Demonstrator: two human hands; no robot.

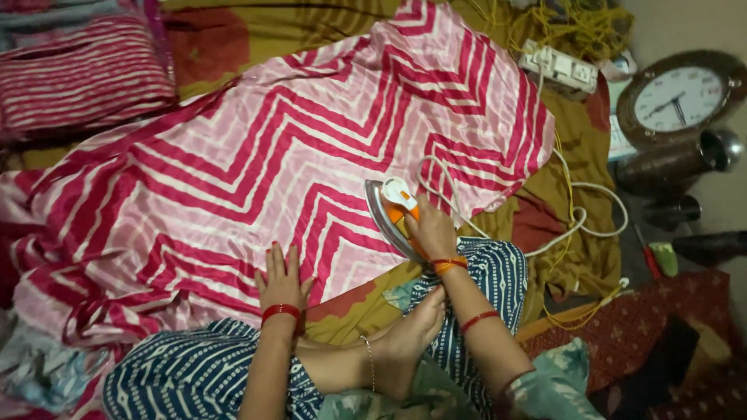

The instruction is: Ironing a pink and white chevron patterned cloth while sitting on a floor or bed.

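Head view: the right hand [430, 227] is closed around the handle of the iron [391, 211], which sits on the near right edge of the cloth [257, 155], just beyond the person's knee. The left hand [282, 278] lies open and flat, fingers spread, pressing the cloth's near edge, well to the left of the iron.

The iron looks heavy and rigid for its size, with a smooth metal sole that should glide easily; the orange and white handle on top is the only safe hold, since the sole is likely hot. Its white cord [580, 210] loops away to the right of the right hand, toward a power strip [559, 68] farther off, and could drag or snag.

The cloth, pink and red zigzag, looks thin, soft and slippery; it wrinkles readily, so a flat palm holds it better than a pinch.
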